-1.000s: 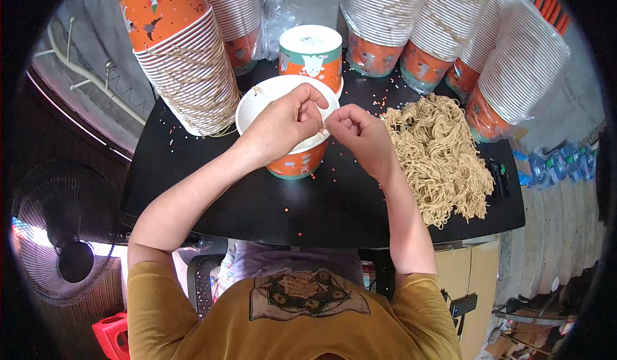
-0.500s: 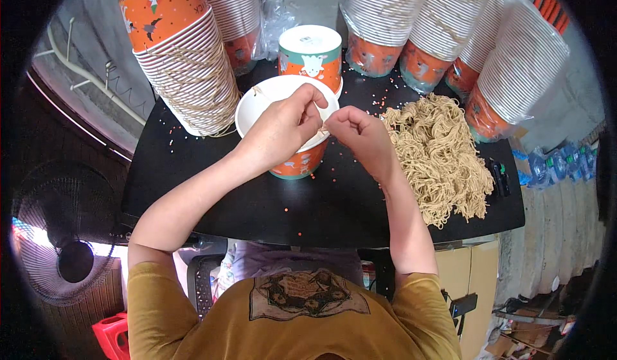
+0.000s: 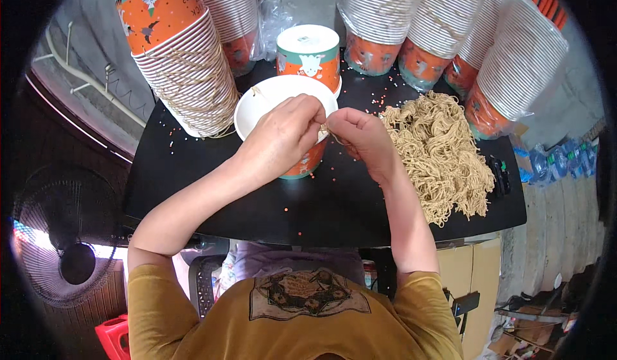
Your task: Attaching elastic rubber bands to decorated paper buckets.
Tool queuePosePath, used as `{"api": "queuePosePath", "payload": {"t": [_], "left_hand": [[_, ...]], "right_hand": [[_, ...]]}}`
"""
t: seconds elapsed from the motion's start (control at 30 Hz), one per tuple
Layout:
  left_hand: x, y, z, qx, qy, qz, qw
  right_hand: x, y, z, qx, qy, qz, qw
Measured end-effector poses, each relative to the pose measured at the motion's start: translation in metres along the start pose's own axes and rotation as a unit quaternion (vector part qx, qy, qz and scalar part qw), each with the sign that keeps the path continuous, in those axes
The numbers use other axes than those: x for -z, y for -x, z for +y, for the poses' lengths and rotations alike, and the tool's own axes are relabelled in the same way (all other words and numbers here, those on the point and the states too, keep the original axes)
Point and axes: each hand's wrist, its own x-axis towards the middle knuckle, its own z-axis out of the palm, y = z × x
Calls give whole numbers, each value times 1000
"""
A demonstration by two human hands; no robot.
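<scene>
Inspector: Where is the piece, and how is it held?

Recorder: The open tub (image 3: 262,107) stands beneath the left grip (image 3: 281,134), which curls over its near-right rim; what those fingertips clasp is hidden. The right grip (image 3: 365,138) is pinched on a thin cord (image 3: 324,129) beside that rim.

Inspector: Handling?

Recorder: Judged light and thin-walled, firmest at the rim, easily dented lower down; best taken by the rim. The cord looks soft, limp and fiddly.

Inspector: Containers and contents?

Recorder: Beyond the left grip, the open tub shows bare white wall and a scrap of cord. Farther beyond, an upturned tub (image 3: 309,61), contents unseen. Left of both grips, a nested stack (image 3: 186,80) with cord among its rims. Right of the right grip, a cord heap (image 3: 440,161) lies on the tabletop (image 3: 347,206); beyond it, bagged stacks (image 3: 514,64).
</scene>
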Motion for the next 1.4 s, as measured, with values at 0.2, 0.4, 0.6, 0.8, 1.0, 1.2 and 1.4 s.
{"api": "queuePosePath", "payload": {"t": [0.2,0.4,0.6,0.8,1.0,1.2,1.4], "left_hand": [[0,-3,1,-19,-31,-8,999],[1,-2,5,-92,-134,-2,987],[2,-4,4,21,-23,-45,999],[4,-8,-7,160,147,-112,970],[0,-5,0,8,8,-35,999],[3,-5,7,-147,-171,-18,974],[4,-10,2,55,10,-89,994]], "right_hand": [[3,0,0,-32,-15,0,999],[3,-1,0,-27,-35,-11,999],[3,-1,0,-31,-36,-10,999],[4,-1,2,-36,-46,-9,998],[3,-2,2,-37,-55,-11,998],[9,-4,6,-33,-81,-34,996],[6,-3,5,-43,-77,-19,996]]}}
